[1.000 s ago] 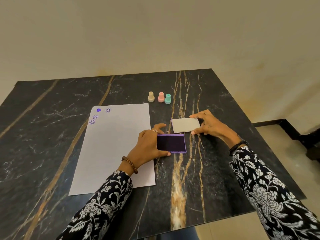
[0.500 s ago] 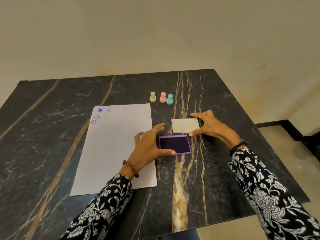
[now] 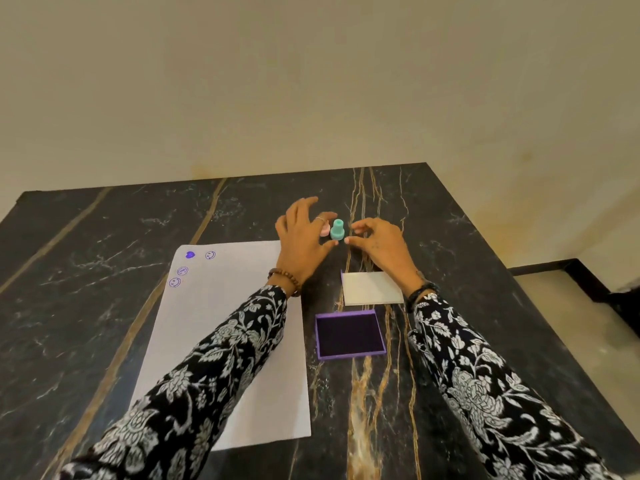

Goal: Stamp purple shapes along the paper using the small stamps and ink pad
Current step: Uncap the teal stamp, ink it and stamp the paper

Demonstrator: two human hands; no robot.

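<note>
Left hand: the left hand (image 3: 304,237) hovers at the far side of the desk, fingers spread wide and holding nothing, its thumb tip close to the teal stamp.
Right hand: the right hand (image 3: 379,245) is just on the other side of the same stamp, thumb and forefinger curled with a narrow gap between them and empty; whether a fingertip touches the stamp, I cannot tell.
Teal stamp: the teal stamp (image 3: 337,230) stands upright on the desk between the two hands.
Pink stamp: the pink stamp (image 3: 325,231) is just beside the teal one, mostly hidden behind the left hand's fingers.
Ink pad: the ink pad (image 3: 349,335) lies open on the desk, nearer the person than the hands, dark purple inside a lighter purple frame, just beside the paper's right edge.
Lid: the lid (image 3: 372,288) lies flat just beyond the ink pad, under the right wrist.
Paper: the paper (image 3: 221,327) lies flat left of the ink pad, crossed by the left sleeve.
Prints: four purple prints (image 3: 190,255) cluster at the paper's far left corner, one solid, three like round faces.
Desk: the desk (image 3: 86,271) is dark marble with golden veins.
</note>
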